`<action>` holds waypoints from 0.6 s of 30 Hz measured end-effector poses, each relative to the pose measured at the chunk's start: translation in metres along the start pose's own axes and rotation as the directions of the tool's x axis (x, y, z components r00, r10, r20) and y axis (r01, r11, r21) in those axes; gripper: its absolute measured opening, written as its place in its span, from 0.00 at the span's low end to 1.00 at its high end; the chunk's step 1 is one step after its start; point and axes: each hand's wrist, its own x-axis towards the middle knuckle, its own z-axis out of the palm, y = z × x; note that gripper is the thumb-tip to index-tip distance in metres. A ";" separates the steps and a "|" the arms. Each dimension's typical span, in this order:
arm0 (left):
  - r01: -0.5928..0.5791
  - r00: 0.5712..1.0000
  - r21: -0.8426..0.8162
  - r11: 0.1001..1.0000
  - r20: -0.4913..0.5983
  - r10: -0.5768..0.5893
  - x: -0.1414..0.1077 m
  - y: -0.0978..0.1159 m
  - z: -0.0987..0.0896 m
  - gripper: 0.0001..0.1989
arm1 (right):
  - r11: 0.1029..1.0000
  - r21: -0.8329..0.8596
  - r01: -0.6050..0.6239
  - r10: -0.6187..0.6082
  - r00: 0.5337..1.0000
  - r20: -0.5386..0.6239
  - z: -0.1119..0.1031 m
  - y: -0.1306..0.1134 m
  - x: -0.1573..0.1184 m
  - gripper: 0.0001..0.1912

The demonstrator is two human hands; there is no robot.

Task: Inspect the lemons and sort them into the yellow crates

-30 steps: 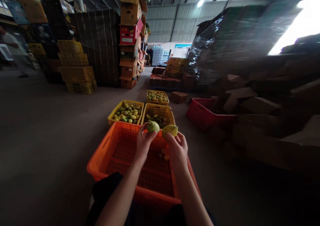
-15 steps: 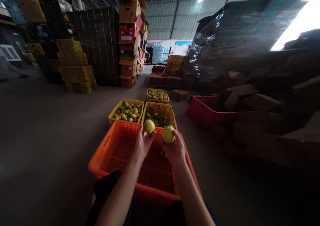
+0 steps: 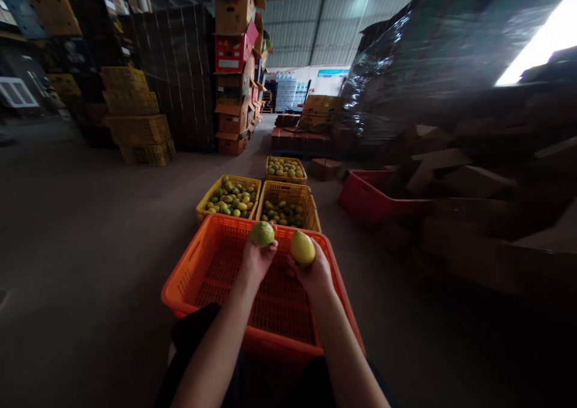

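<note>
In my left hand [image 3: 258, 262] I hold a green, rounded fruit [image 3: 262, 234], fingers curled round its far side; in my right hand [image 3: 317, 270], gripped from below and the side, is a yellower, more oval fruit [image 3: 302, 248]. The two are near each other but apart, held up over the far part of an orange crate [image 3: 223, 234] in front of my legs. I seem to be looking them over side by side — the next move would call for a secure but gentle hold, clear of the rim. Just beyond stand two yellow crates of similar fruit, one on the left [image 3: 204, 208] and one on the right [image 3: 291, 188], with a third crate [image 3: 286, 181] behind. Farther right, a red crate [image 3: 378, 204] sits beside dim, jumbled cardboard [image 3: 439, 161] — stacked boxes [image 3: 232, 53] rise ahead, left of centre.
</note>
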 end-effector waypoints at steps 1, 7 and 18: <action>0.018 1.000 0.013 1.000 -0.007 -0.018 0.000 0.000 0.001 0.12 | 0.998 0.023 -0.057 0.058 0.998 -0.036 0.000 -0.001 0.000 0.11; 0.017 0.997 -0.060 0.998 -0.074 -0.022 -0.003 0.002 0.008 0.13 | 0.991 0.049 -0.126 0.126 0.992 0.018 0.002 -0.007 -0.003 0.13; 0.065 0.995 0.000 0.998 -0.081 -0.064 0.004 -0.001 -0.002 0.13 | 0.961 0.040 -0.273 0.273 0.962 0.015 0.001 0.002 0.001 0.13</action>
